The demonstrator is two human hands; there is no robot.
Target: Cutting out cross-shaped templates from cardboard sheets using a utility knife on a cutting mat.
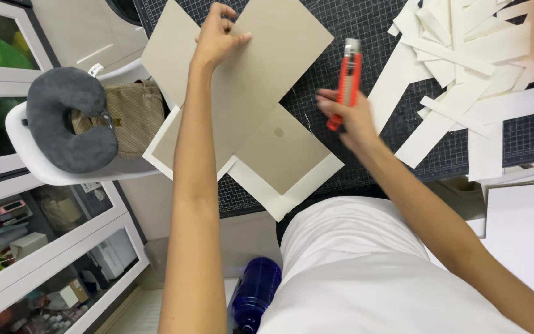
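Observation:
My left hand grips the far edge of a large grey-brown cardboard sheet, thumb on top. That sheet lies tilted over other cardboard pieces: one to its left and a square one resting on a cream paper sheet. My right hand is closed around an orange utility knife, which points away from me over the dark gridded cutting mat. The knife is to the right of the cardboard, not touching it.
Several white paper strips are piled on the mat's right side, with white sheets nearer. A white chair on the left holds a grey neck pillow and a woven bag. A blue bottle stands on the floor. Glass-door cabinets line the left.

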